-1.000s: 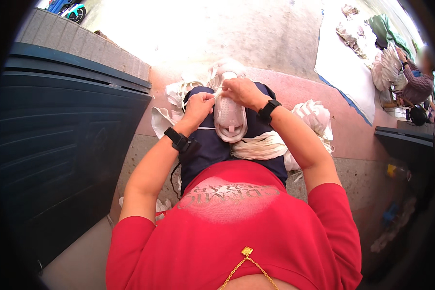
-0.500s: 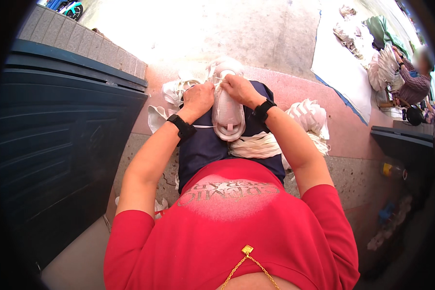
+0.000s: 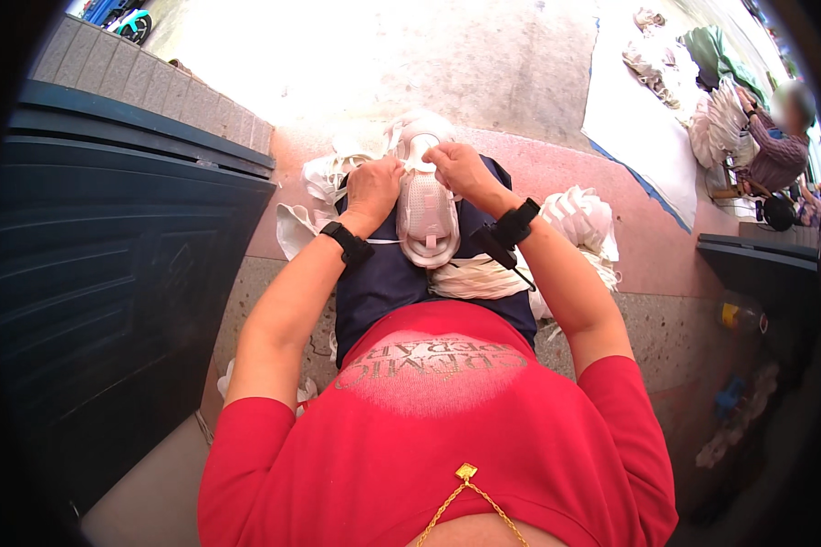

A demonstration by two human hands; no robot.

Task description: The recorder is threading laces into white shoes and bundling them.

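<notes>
A pale pinkish-white shoe (image 3: pixel 427 219) lies lengthwise on my lap, its pull-tab end toward me. My left hand (image 3: pixel 375 192) is closed in a pinch at the shoe's left side, near the lacing. Over the far part of the shoe, my right hand (image 3: pixel 465 171) pinches with thumb and forefinger. What lies between the fingertips of either hand is too small and bright to make out. A bundle of cream laces (image 3: pixel 480 277) rests across my right thigh. Black bands circle both wrists, and a dark piece hangs from the right one.
White shoe pieces (image 3: pixel 324 178) lie beyond my left knee, and a bundled white heap (image 3: pixel 579 223) is at the right. A dark blue door (image 3: pixel 109 273) stands close on the left. Another person (image 3: pixel 775 146) sits far right beside a white sheet (image 3: pixel 643 137). A bottle (image 3: pixel 743 317) lies at right.
My right hand has shifted slightly to the right and turned, so the dark piece below its wristband now shows. A white strand above my left hand is no longer distinct. The shoe stays in place.
</notes>
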